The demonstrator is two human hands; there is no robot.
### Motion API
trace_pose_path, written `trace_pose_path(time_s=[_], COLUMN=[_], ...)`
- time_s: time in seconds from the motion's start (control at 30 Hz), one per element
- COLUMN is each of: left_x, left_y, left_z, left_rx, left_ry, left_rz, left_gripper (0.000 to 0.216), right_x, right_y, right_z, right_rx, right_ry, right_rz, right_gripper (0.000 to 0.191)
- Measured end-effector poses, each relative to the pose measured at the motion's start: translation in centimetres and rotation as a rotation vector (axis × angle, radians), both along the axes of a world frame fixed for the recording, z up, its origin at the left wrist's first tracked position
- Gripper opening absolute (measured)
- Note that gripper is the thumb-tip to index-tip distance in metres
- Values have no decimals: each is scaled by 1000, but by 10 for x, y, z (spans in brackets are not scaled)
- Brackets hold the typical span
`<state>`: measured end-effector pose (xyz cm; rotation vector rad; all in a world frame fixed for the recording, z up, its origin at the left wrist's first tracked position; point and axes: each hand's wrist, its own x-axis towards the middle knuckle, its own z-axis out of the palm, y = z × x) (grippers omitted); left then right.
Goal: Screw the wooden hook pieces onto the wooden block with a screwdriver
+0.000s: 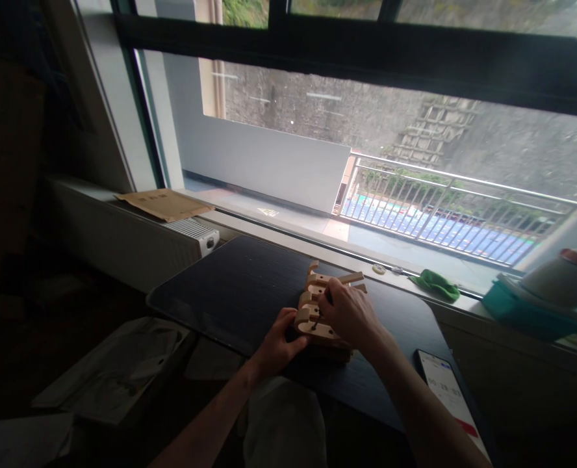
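Note:
A light wooden model [312,305] made of several curved, hooked pieces stands on a dark table [234,286] in front of a large window. My left hand [277,344] grips its near left end, fingers curled round the wood. My right hand [347,313] rests on top of the model with fingers pinched on a small dark part near its middle; I cannot make out what that part is. Thin wooden sticks [351,279] jut out from the model's far right side.
A phone [451,396] with a lit screen lies on the table's right edge. A green cloth [437,285] and a teal container [522,305] sit on the sill. A white heater [195,234] and brown envelope [164,203] stand to the left; papers [108,370] lie below.

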<state>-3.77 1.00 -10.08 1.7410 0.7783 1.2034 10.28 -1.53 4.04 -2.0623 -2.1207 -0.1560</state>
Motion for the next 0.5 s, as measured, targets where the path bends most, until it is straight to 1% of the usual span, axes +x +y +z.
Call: trace_pose_path(time_s=[0.07,0.17,0.23,0.3,0.43,0.5], left_x=[0,1,1,1,1,1], left_y=[0,0,0,0,1,1], left_z=[0,-1,-1,-1,-2,-2], left_rx=[-2,-6,0,6,-2,-5], left_ry=[3,0,-1,0,-5,-4], left_rz=[5,10,7,4,1,0], left_gripper=[30,31,30,30,31,32], right_x=[3,8,10,11,10,9], right_y=[-1,-4,-4,-3,1,1], right_z=[2,7,9,7,1,1], right_rx=[-12,-32,-39,-35,-26,-21], right_ry=[-9,11,20,20,32,22], right_rz=[43,191,243,224,97,62], right_gripper=[19,17,16,16,20,22])
